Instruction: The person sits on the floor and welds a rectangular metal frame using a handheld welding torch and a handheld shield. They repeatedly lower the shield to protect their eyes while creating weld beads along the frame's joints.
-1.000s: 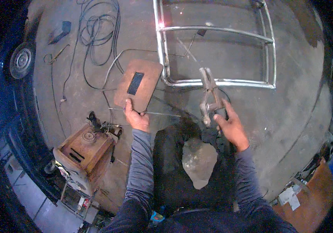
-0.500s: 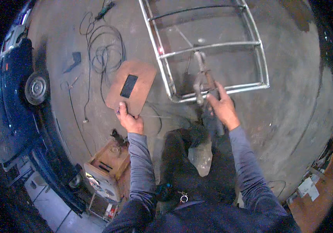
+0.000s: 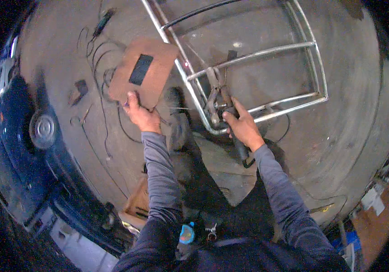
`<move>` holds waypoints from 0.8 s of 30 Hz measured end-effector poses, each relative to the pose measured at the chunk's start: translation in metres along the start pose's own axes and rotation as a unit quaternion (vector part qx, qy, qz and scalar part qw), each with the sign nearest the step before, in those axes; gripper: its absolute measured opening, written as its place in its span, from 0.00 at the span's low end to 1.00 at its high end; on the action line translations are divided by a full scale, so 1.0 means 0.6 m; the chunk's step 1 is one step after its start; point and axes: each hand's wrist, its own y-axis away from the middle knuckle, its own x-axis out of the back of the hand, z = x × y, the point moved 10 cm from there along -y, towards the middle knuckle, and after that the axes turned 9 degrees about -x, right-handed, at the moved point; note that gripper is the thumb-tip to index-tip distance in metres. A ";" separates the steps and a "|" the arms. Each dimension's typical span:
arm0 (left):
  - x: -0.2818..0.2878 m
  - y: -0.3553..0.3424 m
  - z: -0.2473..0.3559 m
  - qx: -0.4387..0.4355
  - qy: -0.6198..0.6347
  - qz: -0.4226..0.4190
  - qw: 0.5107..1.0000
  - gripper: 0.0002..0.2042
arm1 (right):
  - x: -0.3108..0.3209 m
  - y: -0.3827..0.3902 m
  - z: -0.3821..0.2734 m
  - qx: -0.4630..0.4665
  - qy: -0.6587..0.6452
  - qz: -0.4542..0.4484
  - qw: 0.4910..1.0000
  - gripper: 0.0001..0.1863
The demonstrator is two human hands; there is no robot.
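Observation:
My left hand [image 3: 143, 114] is closed on the lower edge of a brown hand-held welding shield [image 3: 156, 56] with a dark rectangular window. A thin rod sticks out to the right beside that hand; whether the fingers hold it I cannot tell. My right hand [image 3: 248, 129] grips the black handle of a worn metal electrode holder [image 3: 213, 93]. From its jaws a thin rod seems to reach up and left toward a shiny tubular metal frame [image 3: 267, 52]. On the frame's left tube, near a crossbar joint, a small spot [image 3: 187, 65] glows pinkish red.
Black cable [image 3: 97, 68] coils on the concrete floor behind the shield, with a green-and-black tool [image 3: 103, 22] beyond. A dark vehicle [image 3: 17, 149] stands at left. A wooden box [image 3: 137, 199] sits by my left forearm, and a brown board [image 3: 378, 222] lies at lower right.
The shield has risen and shifted left with my left hand. My right hand and the electrode holder have moved slightly left. The view has shifted, showing more of my legs and a shoe.

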 end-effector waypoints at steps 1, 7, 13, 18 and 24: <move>-0.004 -0.046 -0.002 -0.085 -0.116 -0.059 0.988 0.23 | -0.016 -0.018 0.002 0.009 -0.010 0.001 1.000 0.37; -0.028 -0.170 -0.113 -0.024 -0.048 -0.090 0.995 0.21 | -0.083 -0.131 0.017 -0.029 0.035 0.030 0.999 0.35; -0.033 -0.240 -0.100 -0.022 -0.029 -0.122 0.992 0.19 | -0.129 -0.218 0.028 0.009 0.081 0.068 0.994 0.33; -0.045 -0.256 -0.094 -0.029 -0.024 -0.157 0.987 0.19 | -0.149 -0.248 0.021 -0.043 0.068 0.051 0.995 0.33; -0.058 -0.259 -0.125 0.023 0.006 -0.153 0.988 0.19 | -0.144 -0.278 0.000 0.049 0.112 0.091 0.988 0.31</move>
